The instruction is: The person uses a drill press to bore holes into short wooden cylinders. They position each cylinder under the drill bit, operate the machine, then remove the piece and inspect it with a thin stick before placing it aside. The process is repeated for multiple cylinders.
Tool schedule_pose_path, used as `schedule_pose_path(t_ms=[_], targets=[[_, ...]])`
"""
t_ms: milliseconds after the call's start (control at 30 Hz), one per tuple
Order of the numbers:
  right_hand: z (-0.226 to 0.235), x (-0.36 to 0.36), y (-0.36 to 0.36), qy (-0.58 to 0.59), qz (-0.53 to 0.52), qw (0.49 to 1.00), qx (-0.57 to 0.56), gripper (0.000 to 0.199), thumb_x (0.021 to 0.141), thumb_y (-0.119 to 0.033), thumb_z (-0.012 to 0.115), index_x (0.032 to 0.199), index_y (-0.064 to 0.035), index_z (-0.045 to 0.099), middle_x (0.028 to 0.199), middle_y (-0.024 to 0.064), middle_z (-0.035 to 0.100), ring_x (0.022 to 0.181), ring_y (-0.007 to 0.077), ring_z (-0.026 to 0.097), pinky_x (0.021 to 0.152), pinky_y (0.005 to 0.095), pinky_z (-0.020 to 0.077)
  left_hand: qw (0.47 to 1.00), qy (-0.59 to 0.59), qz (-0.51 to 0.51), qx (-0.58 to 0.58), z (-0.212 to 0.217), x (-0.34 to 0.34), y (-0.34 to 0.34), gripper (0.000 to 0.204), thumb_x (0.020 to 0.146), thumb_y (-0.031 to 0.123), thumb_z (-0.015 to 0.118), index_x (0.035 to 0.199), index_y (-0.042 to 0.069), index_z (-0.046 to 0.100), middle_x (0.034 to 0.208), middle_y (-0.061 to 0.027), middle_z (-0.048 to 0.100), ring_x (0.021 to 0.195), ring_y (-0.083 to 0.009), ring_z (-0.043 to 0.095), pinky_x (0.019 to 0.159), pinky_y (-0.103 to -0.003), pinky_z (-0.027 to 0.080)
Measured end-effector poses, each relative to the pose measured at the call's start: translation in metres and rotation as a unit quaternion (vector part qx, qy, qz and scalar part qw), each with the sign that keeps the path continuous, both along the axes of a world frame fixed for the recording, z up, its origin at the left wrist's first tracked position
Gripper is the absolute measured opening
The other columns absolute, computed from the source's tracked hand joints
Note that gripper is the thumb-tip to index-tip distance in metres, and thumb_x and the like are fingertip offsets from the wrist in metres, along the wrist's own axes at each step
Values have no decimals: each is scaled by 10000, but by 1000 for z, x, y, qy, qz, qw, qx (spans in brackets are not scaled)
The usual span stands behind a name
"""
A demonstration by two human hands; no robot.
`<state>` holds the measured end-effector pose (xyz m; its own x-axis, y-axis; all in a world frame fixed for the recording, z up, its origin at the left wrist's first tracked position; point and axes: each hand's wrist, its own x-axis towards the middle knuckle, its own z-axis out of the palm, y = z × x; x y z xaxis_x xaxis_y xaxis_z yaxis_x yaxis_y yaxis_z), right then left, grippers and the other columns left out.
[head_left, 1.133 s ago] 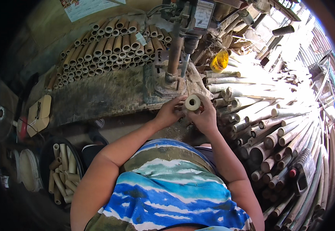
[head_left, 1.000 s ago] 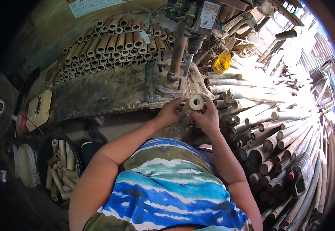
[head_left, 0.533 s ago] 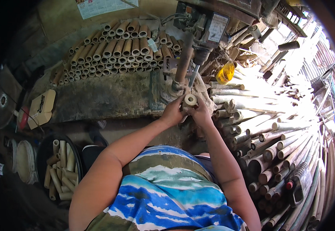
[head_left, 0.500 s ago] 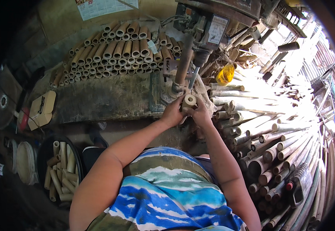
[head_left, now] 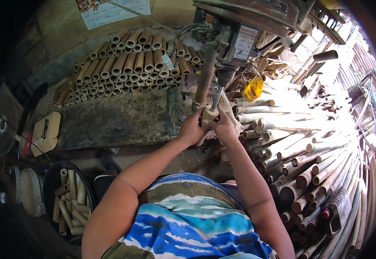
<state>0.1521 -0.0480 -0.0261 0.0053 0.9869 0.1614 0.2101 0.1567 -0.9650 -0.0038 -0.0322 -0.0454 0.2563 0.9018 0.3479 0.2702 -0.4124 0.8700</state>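
Note:
Between my two hands is a short bamboo tube, its open end facing up. My left hand wraps round its left side, and my right hand grips it from the right. The metal bit of a drill press comes down at the tube's top opening, its tip hidden there. Beside the bit stands the press's round column. The lower part of the tube is covered by my fingers.
Cut bamboo tubes are stacked on the bench at back left. Long bamboo poles crowd the right. A black tub of tubes stands lower left, near an open cardboard box. A yellow container sits beyond the press.
The tube's top, in plain view before, now meets the drill bit. My hands stay round the tube and have shifted only slightly. The whole view has tilted a little.

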Motion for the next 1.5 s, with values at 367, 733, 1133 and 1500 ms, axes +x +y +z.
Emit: schedule_pose_path(t_ms=[367,733,1133,1500], targets=[[24,9,8,-19,-6,999,25,603,852,-45,760,1383,26,482,1197,117,639,1088,188,615,944,316,502,1000,11,-2,-27,42,0,-5,591,870,222,721,1398,84,494,1029,-241,699,888,-413,694,749,-465,535],[21,5,0,-163,-67,984,28,573,794,-289,825,1210,20,580,1083,217,685,1013,330,669,892,419,507,999,5,18,33,21,3,-6,668,847,178,726,1452,92,455,953,-199,708,683,-281,675,666,-412,527],[35,3,-12,-159,-48,986,33,538,805,-262,810,1207,21,591,1064,199,702,1010,303,673,901,411,499,996,11,26,84,24,2,-9,654,854,212,721,1440,118,447,880,-227,699,746,-384,693,669,-458,533],[34,13,12,-167,-28,982,80,537,841,-132,790,1289,43,549,1133,124,681,1030,171,641,912,329,510,999,12,20,25,46,5,-1,617,839,188,740,1391,79,488,1096,-226,700,953,-406,698,797,-451,549]])
